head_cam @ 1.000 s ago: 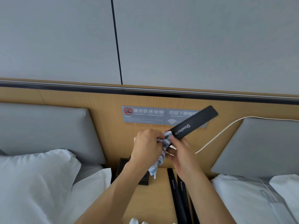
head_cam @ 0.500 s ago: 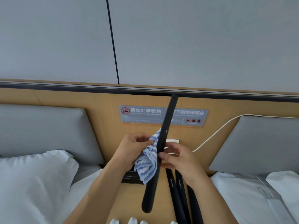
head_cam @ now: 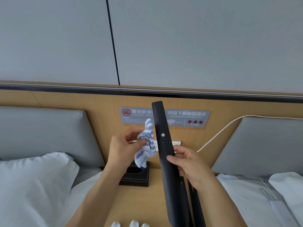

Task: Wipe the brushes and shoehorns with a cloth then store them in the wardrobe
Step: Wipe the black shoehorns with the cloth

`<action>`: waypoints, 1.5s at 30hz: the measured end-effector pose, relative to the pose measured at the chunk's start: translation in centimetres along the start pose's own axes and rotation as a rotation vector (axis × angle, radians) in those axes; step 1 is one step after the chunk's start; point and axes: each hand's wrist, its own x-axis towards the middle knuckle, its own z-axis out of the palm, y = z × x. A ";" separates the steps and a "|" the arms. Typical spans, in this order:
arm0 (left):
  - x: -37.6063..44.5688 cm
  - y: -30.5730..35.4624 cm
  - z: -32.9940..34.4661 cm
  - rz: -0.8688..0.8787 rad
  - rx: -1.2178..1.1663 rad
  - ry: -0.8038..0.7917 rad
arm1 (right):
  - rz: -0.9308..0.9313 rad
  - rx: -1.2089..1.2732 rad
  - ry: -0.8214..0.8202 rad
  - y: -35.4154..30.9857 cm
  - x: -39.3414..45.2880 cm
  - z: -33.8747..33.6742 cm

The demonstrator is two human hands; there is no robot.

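Note:
My right hand [head_cam: 191, 166] grips a long black shoehorn [head_cam: 165, 154] near its middle and holds it almost upright, top end in front of the wall sign. Its face shows a small white dot. My left hand [head_cam: 124, 148] pinches a blue-and-white striped cloth [head_cam: 146, 145] just left of the shoehorn, apart from it. More black shoehorns [head_cam: 195, 199] lie on the wooden bedside table [head_cam: 139, 203] below my right hand, partly hidden by the held one.
A black tissue box [head_cam: 136, 176] sits at the table's back. White bedding [head_cam: 32, 190] lies left and right, grey headboard cushions [head_cam: 41, 131] behind. A white cable [head_cam: 218, 133] runs along the wooden panel. White tips [head_cam: 133, 223] show at the bottom edge.
The shoehorn has turned from edge-on to face-on and tilted slightly left at the top. My left hand with the cloth has come off it and moved left and up.

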 end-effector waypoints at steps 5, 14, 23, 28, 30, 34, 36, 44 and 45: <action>-1.2 2.2 2.5 0.550 0.356 -0.029 | -0.050 0.084 -0.034 -0.4 0.3 0.8; -1.8 1.7 4.7 0.711 0.566 -0.081 | -0.131 0.105 0.032 0.0 0.1 0.2; 1.6 5.2 3.2 0.617 0.551 -0.003 | -0.173 0.012 -0.055 -1.2 -0.9 0.1; 5.3 7.3 1.8 0.577 0.586 0.088 | -0.189 -0.012 -0.136 -1.4 -1.4 0.8; 6.7 8.1 1.3 0.565 0.607 0.122 | -0.206 -0.020 -0.153 -1.5 -1.4 0.9; 7.8 9.1 1.1 0.564 0.601 0.174 | -0.249 -0.003 -0.145 -1.9 -1.4 1.1; 7.0 9.2 1.6 0.594 0.591 0.204 | -0.268 0.006 -0.130 -2.0 -1.3 1.1; 1.0 7.1 5.4 0.661 0.565 0.020 | -0.327 0.133 0.122 -2.3 -0.4 1.7; 0.5 6.8 5.8 0.648 0.575 0.027 | -0.341 0.188 0.149 -2.4 -0.4 1.8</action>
